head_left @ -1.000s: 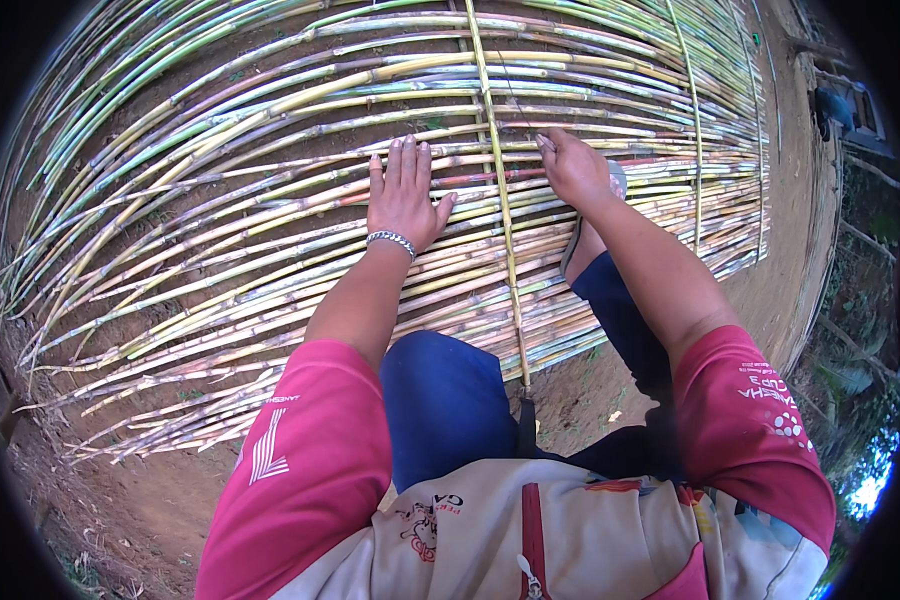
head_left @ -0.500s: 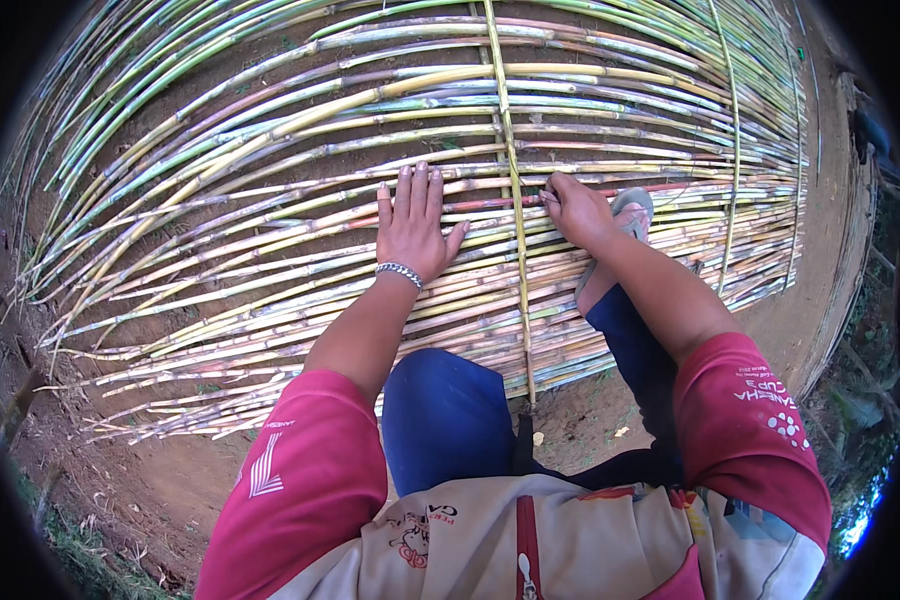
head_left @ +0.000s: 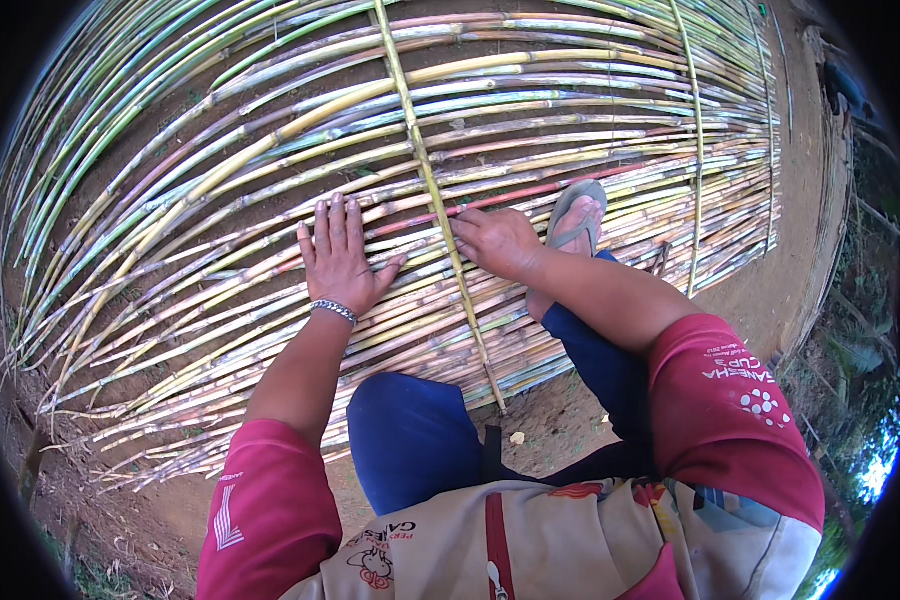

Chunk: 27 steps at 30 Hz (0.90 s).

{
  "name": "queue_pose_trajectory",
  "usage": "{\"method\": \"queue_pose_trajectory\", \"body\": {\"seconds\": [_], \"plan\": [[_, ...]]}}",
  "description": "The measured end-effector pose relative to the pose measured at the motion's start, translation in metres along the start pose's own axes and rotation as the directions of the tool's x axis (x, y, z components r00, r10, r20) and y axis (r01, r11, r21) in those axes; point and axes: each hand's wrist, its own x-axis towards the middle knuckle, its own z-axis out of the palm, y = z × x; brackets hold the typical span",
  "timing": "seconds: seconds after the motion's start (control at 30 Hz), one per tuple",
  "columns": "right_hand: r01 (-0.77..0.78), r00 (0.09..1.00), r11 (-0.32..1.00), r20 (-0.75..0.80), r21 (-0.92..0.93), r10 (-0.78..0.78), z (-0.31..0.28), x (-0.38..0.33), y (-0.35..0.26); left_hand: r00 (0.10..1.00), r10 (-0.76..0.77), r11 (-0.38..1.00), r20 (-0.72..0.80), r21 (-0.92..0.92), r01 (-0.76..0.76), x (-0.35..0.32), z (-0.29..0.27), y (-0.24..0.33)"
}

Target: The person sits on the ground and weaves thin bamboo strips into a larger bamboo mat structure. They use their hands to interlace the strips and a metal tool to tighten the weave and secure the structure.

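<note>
A wide mat of thin bamboo canes [head_left: 220, 200] lies flat on bare earth in front of me. My left hand [head_left: 337, 255] rests palm down on the canes, fingers spread, a silver bracelet on the wrist. My right hand [head_left: 495, 240] presses on the canes beside a yellow-green cross strip [head_left: 430, 190] that runs over the mat from top to bottom. Its fingertips touch the canes next to that strip. I cannot tell whether it pinches a cane. My right foot in a grey sandal [head_left: 575, 215] stands on the mat just right of that hand.
A second cross strip [head_left: 695, 150] crosses the mat farther right. Bare dirt [head_left: 560, 420] lies by my knees, in blue trousers. Loose cane ends stick out at the lower left. Rough stems and plants line the right edge.
The view has shifted, so the mat and both hands sit lower and farther left in the picture. Both hands stay pressed on the canes near the cross strip.
</note>
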Motion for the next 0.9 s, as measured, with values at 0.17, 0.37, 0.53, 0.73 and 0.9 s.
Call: {"method": "queue_pose_trajectory", "body": {"seconds": [0.17,0.37,0.53,0.73,0.9], "plan": [[-0.142,0.986,0.988,0.099,0.056,0.136,-0.003,0.001,-0.013,0.994,0.044,0.998,-0.095,-0.029,-0.047,-0.004,-0.002,-0.003],[-0.216,0.929,0.974,0.322,0.069,0.183,-0.016,0.006,-0.009,0.887,0.199,0.944,-0.417,-0.162,-0.288,-0.021,0.014,-0.015],[-0.246,0.919,0.964,0.342,0.103,0.198,-0.015,0.003,-0.007,0.912,0.217,0.912,-0.348,-0.260,-0.316,-0.034,0.025,-0.018],[-0.327,0.850,0.943,0.455,0.064,0.264,-0.022,0.010,-0.011,0.968,0.125,0.935,-0.217,-0.302,-0.188,-0.042,0.025,-0.015],[-0.313,0.947,0.939,0.126,0.146,0.296,0.000,-0.006,-0.012,0.995,0.091,0.950,-0.049,-0.294,-0.101,-0.031,0.017,-0.012]]}}
